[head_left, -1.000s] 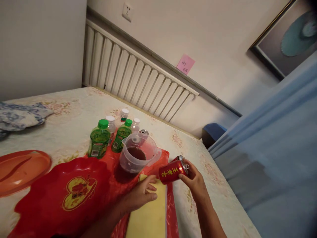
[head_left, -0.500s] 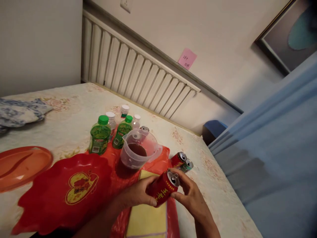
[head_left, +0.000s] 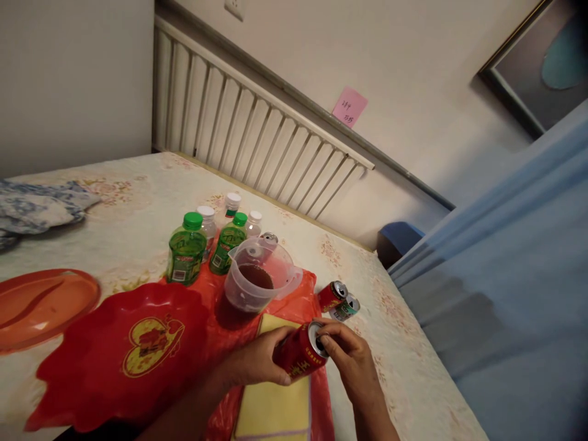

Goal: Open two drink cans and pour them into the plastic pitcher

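My left hand (head_left: 266, 361) is wrapped around the side of a red drink can (head_left: 298, 354) with yellow characters. The can is tilted, its silver top turned right toward my other hand. At that top, thumb and forefinger of my right hand (head_left: 351, 352) pinch together over the pull tab, which they mostly cover. A dark opening shows beside the fingertips. Beneath the can lies a folded yellow cloth (head_left: 275, 407) on a red plastic sheet (head_left: 321, 404). A clear measuring jug (head_left: 243, 300) with dark brown liquid stands just beyond my left hand.
Past my right hand stand another red can (head_left: 331, 296) and a green can (head_left: 345, 307), both opened. Green-capped bottles (head_left: 186, 254) and white-capped bottles (head_left: 207, 226) cluster behind the jug. To the left are a red scalloped tray (head_left: 96, 361) and an orange dish (head_left: 87, 294).
My right hand has moved from holding the can's rim and side to pinching at its top. The can has turned, with its top facing further right. My left hand keeps its grip.
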Demonstrator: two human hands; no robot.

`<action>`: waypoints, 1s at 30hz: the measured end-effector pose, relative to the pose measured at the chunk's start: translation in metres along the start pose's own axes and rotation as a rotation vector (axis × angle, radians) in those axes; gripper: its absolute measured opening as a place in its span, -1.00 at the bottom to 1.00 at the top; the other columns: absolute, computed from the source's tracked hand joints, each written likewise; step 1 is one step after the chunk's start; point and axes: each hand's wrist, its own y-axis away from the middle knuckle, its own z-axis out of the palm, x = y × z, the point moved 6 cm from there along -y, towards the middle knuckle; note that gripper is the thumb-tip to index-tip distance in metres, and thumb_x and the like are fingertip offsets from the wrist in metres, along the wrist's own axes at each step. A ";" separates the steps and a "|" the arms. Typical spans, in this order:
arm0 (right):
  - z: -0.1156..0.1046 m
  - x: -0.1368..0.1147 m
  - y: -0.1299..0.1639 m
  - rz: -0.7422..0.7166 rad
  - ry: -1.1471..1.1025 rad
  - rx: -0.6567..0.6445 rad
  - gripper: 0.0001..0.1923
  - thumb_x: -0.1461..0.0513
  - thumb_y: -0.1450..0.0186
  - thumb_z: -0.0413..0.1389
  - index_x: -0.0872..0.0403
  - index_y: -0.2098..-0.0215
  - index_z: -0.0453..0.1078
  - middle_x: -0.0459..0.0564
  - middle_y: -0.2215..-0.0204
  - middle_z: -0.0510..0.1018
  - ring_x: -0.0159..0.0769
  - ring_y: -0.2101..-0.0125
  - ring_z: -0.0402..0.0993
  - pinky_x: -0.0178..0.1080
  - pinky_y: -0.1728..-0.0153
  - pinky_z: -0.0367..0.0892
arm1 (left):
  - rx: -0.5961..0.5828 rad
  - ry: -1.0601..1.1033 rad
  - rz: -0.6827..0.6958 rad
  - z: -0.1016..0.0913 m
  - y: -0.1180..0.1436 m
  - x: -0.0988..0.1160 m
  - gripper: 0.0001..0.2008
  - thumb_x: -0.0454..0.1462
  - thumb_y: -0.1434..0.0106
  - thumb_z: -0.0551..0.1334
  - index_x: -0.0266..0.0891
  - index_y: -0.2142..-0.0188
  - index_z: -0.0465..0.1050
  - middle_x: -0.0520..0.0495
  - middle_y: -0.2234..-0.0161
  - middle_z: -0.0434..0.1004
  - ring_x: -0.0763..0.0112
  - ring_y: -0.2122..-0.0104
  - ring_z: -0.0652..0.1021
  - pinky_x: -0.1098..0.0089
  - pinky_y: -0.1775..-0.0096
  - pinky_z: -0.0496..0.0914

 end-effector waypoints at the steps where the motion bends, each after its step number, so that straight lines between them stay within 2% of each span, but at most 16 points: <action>1: 0.000 0.001 0.000 0.003 -0.005 0.007 -0.86 0.13 -0.21 0.25 0.03 0.40 0.57 0.05 0.19 0.66 -0.17 0.25 0.56 -0.25 0.23 0.42 | 0.004 -0.007 -0.003 0.000 0.000 0.000 -0.19 -0.45 0.13 0.40 -0.16 -0.17 0.32 -0.06 -0.09 0.51 0.04 -0.09 0.47 0.15 -0.09 0.36; 8: 0.003 -0.001 0.001 -0.003 -0.021 0.006 -0.88 0.17 -0.21 0.23 0.04 0.42 0.54 0.06 0.18 0.66 -0.18 0.25 0.55 -0.26 0.25 0.40 | -0.014 -0.003 -0.007 0.000 0.000 -0.001 -0.24 -0.38 0.13 0.44 -0.17 -0.12 0.37 -0.04 -0.04 0.53 0.03 -0.05 0.48 0.13 -0.06 0.37; 22: 0.013 0.003 0.006 0.017 -0.028 -0.102 -0.86 0.15 -0.23 0.22 0.04 0.42 0.52 0.06 0.19 0.65 -0.18 0.24 0.54 -0.26 0.21 0.37 | -0.103 0.124 -0.025 0.007 0.001 -0.004 -0.16 -0.30 0.18 0.50 -0.14 -0.15 0.36 -0.03 0.00 0.50 0.10 -0.02 0.45 0.15 -0.06 0.37; 30: 0.014 0.001 0.005 0.018 -0.020 -0.099 -0.82 0.11 -0.24 0.22 0.05 0.39 0.51 0.08 0.20 0.66 -0.15 0.24 0.55 -0.24 0.22 0.39 | -0.089 0.135 -0.070 0.006 -0.002 -0.008 -0.16 -0.38 0.23 0.49 -0.16 -0.11 0.38 -0.01 0.06 0.52 0.19 0.08 0.49 0.26 0.06 0.42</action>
